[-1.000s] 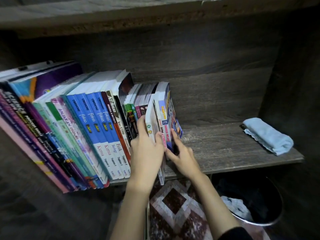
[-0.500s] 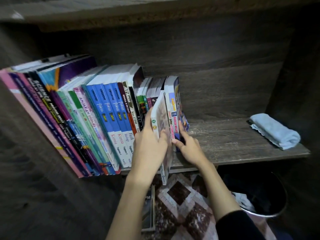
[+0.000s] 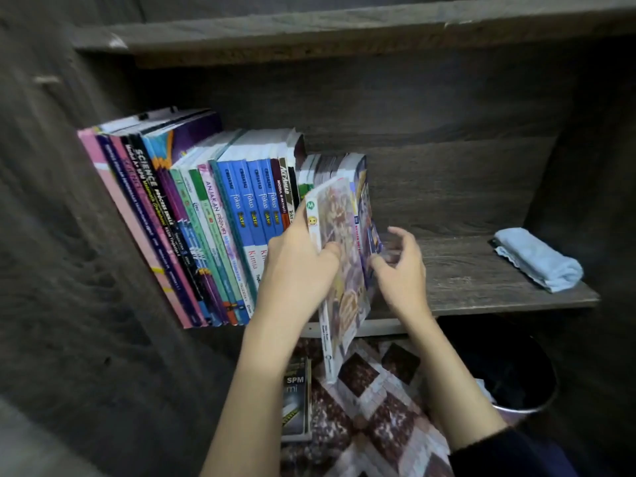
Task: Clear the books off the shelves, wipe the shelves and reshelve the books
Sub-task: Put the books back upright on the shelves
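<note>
Dark grey wood-grain bookcase walls fill the frame, with one shelf board (image 3: 481, 270) running across the middle. On the left half of this board stands a leaning row of colourful schoolbooks (image 3: 213, 218), their spines in pink, purple, green and blue, tilted towards the upper left.

At the right end of the row, in the centre of the frame, is a thin paperback with a white spine and a busy illustrated cover (image 3: 340, 256). It stands tilted and juts out past the board's front edge, with its lower end hanging below the board. The left hand (image 3: 296, 270) grips it, thumb pressed on the cover and fingers behind the spine side. The forearm rises from the bottom centre.

Just right of the paperback is the right hand (image 3: 402, 273), fingers half curled and spread. It is blurred, so whether it holds anything cannot be told. Its arm wears a dark sleeve (image 3: 509, 456).

At the far right of the board lies a folded light blue cloth (image 3: 537, 259). Below are a patterned brown and white rug (image 3: 371, 407), a book lying flat (image 3: 296, 401) and a dark round bin (image 3: 516, 373).
</note>
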`<action>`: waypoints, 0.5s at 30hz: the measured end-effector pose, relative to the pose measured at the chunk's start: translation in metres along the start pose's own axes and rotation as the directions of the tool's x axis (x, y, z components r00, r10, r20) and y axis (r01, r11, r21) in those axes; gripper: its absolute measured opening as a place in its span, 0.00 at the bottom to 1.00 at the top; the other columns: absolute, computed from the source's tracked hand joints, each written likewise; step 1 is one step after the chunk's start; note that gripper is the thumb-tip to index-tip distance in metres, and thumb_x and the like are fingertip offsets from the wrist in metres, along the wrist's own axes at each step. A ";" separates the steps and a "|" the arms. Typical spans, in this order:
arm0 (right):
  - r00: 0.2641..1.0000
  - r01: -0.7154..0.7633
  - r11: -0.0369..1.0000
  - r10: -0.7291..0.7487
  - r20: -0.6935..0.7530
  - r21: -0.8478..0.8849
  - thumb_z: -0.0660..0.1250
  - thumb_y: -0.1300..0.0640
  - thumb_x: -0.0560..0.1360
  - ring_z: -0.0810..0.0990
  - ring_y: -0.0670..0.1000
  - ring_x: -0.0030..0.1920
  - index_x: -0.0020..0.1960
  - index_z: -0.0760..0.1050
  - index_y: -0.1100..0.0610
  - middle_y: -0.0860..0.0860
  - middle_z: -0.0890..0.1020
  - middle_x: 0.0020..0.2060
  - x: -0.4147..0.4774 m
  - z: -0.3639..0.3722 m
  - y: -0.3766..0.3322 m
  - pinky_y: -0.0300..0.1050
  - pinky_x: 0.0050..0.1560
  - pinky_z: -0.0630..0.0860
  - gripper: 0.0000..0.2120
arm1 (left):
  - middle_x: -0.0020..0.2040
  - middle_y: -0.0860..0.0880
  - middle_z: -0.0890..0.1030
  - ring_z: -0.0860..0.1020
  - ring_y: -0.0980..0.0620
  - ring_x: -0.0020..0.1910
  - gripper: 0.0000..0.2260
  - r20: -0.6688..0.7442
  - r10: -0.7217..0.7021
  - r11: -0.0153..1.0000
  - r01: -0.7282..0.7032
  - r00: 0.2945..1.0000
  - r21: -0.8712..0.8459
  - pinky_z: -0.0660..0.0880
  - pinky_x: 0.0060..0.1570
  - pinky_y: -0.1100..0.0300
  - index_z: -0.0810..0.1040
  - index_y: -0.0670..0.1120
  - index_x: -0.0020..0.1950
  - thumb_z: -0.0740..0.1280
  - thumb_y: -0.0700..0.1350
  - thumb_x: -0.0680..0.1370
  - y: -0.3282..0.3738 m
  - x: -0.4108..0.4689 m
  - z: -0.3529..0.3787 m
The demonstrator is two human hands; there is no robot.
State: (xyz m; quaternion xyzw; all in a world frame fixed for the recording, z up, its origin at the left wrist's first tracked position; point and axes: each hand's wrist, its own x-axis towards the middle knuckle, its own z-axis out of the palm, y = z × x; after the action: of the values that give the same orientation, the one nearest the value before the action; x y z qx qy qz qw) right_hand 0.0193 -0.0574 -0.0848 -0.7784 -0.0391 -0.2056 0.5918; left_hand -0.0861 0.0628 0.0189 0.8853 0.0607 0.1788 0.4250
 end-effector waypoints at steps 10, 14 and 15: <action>0.962 0.253 0.956 -0.265 0.065 0.151 0.64 0.40 0.72 0.75 0.43 0.42 0.50 0.70 0.45 0.50 0.77 0.45 -0.068 -0.030 -0.073 0.37 0.45 0.72 0.12 | 0.51 0.51 0.78 0.75 0.57 0.40 0.11 -0.083 0.005 0.992 -0.015 0.996 -0.123 0.68 0.38 0.66 0.73 0.49 0.59 0.65 0.44 0.78 0.024 -0.015 -0.013; 0.941 0.289 0.946 -0.309 0.136 0.146 0.63 0.38 0.71 0.76 0.45 0.53 0.56 0.68 0.41 0.47 0.75 0.52 -0.075 -0.046 -0.062 0.49 0.54 0.75 0.15 | 0.56 0.47 0.78 0.76 0.49 0.51 0.15 -0.133 0.010 0.986 -0.032 0.991 -0.165 0.70 0.48 0.61 0.72 0.47 0.64 0.65 0.44 0.78 0.032 -0.011 -0.001; 0.934 0.295 0.945 -0.317 0.165 0.144 0.63 0.37 0.71 0.75 0.44 0.55 0.57 0.68 0.39 0.47 0.75 0.54 -0.076 -0.048 -0.059 0.47 0.56 0.74 0.16 | 0.57 0.46 0.79 0.77 0.48 0.54 0.15 -0.143 0.006 0.984 -0.031 0.990 -0.176 0.70 0.50 0.60 0.72 0.47 0.64 0.65 0.45 0.78 0.032 -0.009 0.003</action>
State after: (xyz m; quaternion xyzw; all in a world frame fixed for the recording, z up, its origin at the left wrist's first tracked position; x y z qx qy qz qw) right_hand -0.0807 -0.0717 -0.0490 -0.7427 -0.2271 -0.2190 0.5906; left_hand -0.0947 0.0384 0.0399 0.8294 0.0663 0.2499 0.4952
